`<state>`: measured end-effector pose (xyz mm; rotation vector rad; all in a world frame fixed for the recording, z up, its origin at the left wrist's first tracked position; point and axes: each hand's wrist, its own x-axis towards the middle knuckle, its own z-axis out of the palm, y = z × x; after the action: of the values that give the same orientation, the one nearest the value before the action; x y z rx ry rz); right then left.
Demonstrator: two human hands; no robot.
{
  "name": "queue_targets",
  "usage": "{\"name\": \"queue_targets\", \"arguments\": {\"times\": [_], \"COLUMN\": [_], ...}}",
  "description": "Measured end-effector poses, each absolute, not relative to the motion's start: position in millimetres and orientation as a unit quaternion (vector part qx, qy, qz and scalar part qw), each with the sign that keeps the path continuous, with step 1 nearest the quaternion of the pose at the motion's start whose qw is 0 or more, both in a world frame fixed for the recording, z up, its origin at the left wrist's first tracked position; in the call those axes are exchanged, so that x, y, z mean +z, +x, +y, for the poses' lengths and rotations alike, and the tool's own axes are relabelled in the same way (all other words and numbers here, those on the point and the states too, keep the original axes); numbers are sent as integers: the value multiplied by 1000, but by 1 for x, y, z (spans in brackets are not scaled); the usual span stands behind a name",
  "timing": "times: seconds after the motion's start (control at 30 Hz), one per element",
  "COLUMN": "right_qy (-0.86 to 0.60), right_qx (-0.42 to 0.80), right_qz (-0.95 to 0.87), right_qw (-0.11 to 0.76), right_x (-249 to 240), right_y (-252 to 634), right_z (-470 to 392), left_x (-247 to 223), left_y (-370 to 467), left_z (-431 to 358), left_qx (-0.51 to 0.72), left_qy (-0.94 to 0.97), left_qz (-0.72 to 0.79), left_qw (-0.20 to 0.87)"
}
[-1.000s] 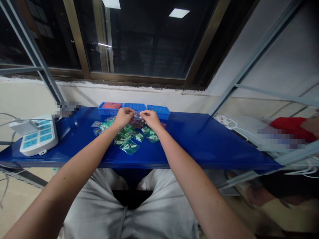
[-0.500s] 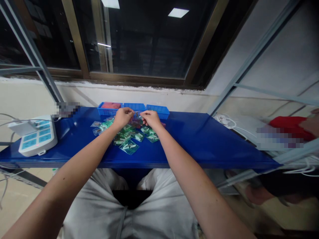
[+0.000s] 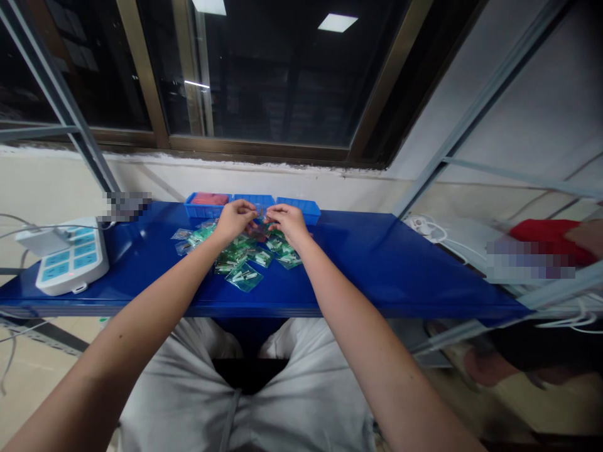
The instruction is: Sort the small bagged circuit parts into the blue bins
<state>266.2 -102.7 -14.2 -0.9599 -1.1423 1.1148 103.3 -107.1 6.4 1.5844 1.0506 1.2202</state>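
My left hand (image 3: 237, 218) and my right hand (image 3: 288, 220) meet above a heap of small clear plastic bags (image 3: 245, 254) with green parts, lying on a blue shelf (image 3: 367, 263). Both hands pinch one small clear bag (image 3: 260, 218) between their fingertips, just above the heap. One more bag (image 3: 244, 277) lies nearest me at the heap's front. What the held bag contains is too small to tell.
Three low blue trays stand along the back of the shelf: one with red contents (image 3: 208, 202), a middle one (image 3: 254, 201) and a right one (image 3: 301, 208). A white power strip (image 3: 70, 260) lies at the left. White cables (image 3: 426, 227) and another person's red sleeve (image 3: 551, 242) are at the right.
My hands have come slightly closer together and a little higher over the heap, still pinching the same small bag. Nothing else has moved.
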Motion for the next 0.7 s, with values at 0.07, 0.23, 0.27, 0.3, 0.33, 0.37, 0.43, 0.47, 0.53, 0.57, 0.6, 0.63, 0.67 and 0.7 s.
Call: {"name": "queue_targets", "arguments": {"times": [0.07,0.23,0.27,0.3,0.33,0.37,0.43,0.47,0.53,0.57,0.6,0.63,0.67,0.7], "right_qy": [-413,-418,-419,-418,-416,-415,-414,-415,-421,-425,-431,-437,-445,-454], "right_qx": [461,383,371,365,364,368,378,382,387,391,397,405,415,426], "right_qz": [-511,-564,-573,-579,-582,-584,-583,-582,-576,-572,-564,-552,-536,-516], "right_qw": [596,600,599,597,596,593,588,586,583,582,582,583,585,588], "right_x": [-18,-26,-28,-29,-29,-30,-30,-30,-29,-28,-27,-26,-24,-23], "right_y": [267,271,271,271,271,271,271,270,269,269,268,268,267,267], "right_z": [-99,-91,-90,-89,-89,-89,-89,-90,-91,-92,-92,-93,-93,-94], "left_x": [3,3,4,4,4,4,3,2,0,0,-1,-1,-2,-3], "left_y": [103,101,101,101,100,100,99,99,98,98,98,98,99,99], "left_z": [-103,-102,-103,-103,-103,-103,-102,-101,-100,-100,-99,-99,-98,-97], "left_qx": [503,480,473,468,465,465,470,471,471,470,470,472,478,490], "left_qy": [622,627,632,636,639,641,645,648,654,654,650,642,630,614], "left_qz": [417,448,454,457,458,458,455,454,453,454,456,460,463,465], "left_qw": [432,419,414,410,407,403,395,390,382,382,385,392,400,409]}}
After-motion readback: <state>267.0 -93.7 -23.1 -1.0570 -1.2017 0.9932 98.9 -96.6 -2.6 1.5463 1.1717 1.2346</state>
